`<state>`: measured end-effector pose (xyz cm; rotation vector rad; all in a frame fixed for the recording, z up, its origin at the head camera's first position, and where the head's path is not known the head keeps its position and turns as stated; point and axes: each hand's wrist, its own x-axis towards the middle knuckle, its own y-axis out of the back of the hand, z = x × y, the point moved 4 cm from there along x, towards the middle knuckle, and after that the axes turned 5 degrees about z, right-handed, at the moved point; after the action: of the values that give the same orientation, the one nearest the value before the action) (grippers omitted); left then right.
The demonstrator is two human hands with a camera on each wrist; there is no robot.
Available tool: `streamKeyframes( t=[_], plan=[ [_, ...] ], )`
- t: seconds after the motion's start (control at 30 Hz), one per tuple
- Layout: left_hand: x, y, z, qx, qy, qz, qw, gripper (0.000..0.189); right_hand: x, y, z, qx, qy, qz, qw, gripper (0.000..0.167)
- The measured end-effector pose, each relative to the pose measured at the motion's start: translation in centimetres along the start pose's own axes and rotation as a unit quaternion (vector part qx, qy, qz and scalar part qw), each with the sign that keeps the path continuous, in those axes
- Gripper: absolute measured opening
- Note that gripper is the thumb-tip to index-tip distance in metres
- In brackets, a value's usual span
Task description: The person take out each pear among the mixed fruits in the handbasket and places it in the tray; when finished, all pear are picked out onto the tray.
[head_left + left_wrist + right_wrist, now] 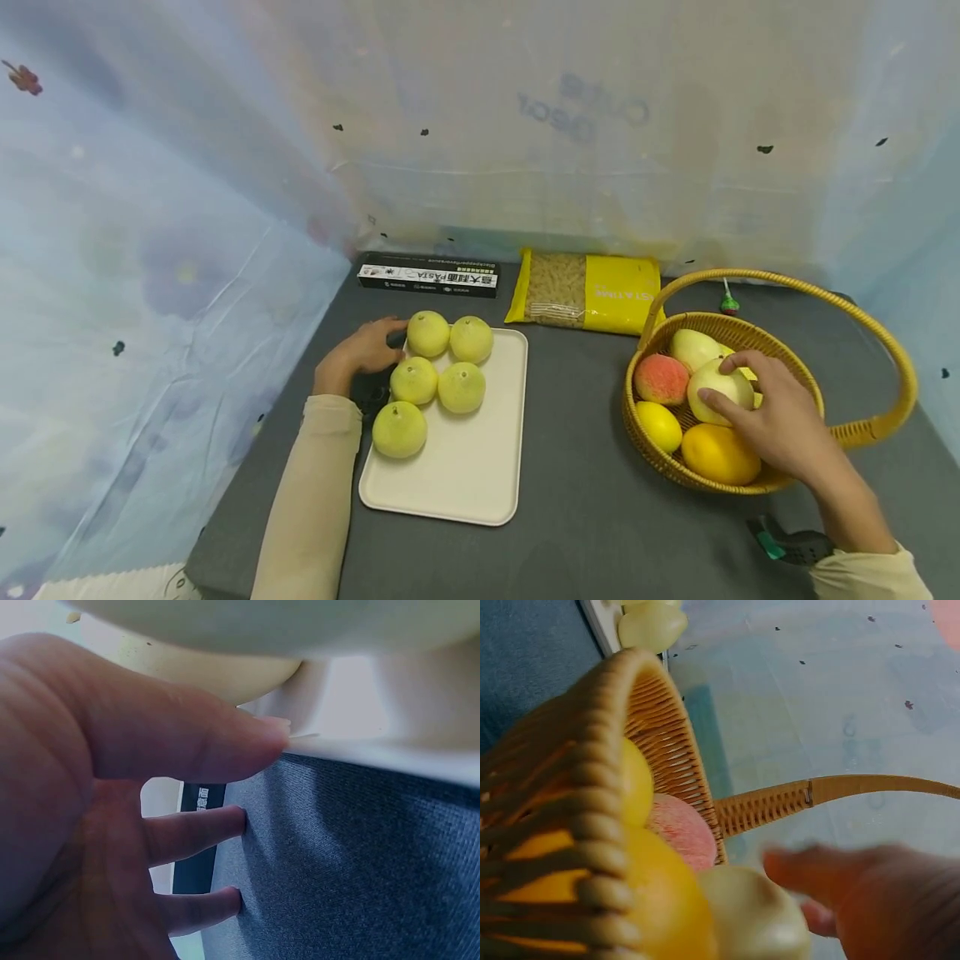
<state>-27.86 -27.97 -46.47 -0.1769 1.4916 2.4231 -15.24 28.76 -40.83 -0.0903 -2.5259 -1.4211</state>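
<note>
My right hand [780, 408] grips a round pale green fruit [716, 393] inside a wicker basket [847, 433], thumb and fingers curved around its sides. In the right wrist view the blurred fingers [832, 877] overlap that pale fruit [754, 915]. A peach [662, 379], a lemon [659, 427], an orange-yellow fruit [720, 454] and more pale fruit lie around it. My left hand [367, 346] is at the left edge of a cream tray [465, 467] bearing several pale green round fruits [399, 429]. Its thumb [225, 742] touches the tray rim, two other fingertips reaching the grey table.
Behind the tray lies a black pasta box [427, 275]. A yellow pasta bag [592, 292] lies at the back middle. The basket's tall handle [847, 304] arches up at the right, with a small green lollipop [728, 302] behind it. Patterned curtains surround the table.
</note>
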Motion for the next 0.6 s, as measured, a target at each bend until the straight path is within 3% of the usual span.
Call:
streamKeyframes(
  t=[0.1,0.27,0.4,0.6],
  plan=[
    [0.1,0.1,0.0,0.0,-0.001,-0.001,1.0,0.071,0.0,-0.1,0.1,0.014,-0.032,0.008,0.9993,0.058],
    [0.0,0.1,0.0,-0.003,-0.001,-0.001,1.0,0.071,-0.5,-0.5,1.0,0.007,-0.102,-0.042,0.9939,0.091],
    [-0.1,0.2,0.1,-0.002,-0.001,0.0,1.0,0.071,-0.7,-0.6,1.2,0.001,-0.105,-0.05,0.9932,0.089],
    [0.1,0.1,-0.1,-0.001,-0.002,-0.003,1.0,0.072,-0.9,-0.3,0.5,0.04,-0.103,-0.004,0.9938,0.087]
  ],
)
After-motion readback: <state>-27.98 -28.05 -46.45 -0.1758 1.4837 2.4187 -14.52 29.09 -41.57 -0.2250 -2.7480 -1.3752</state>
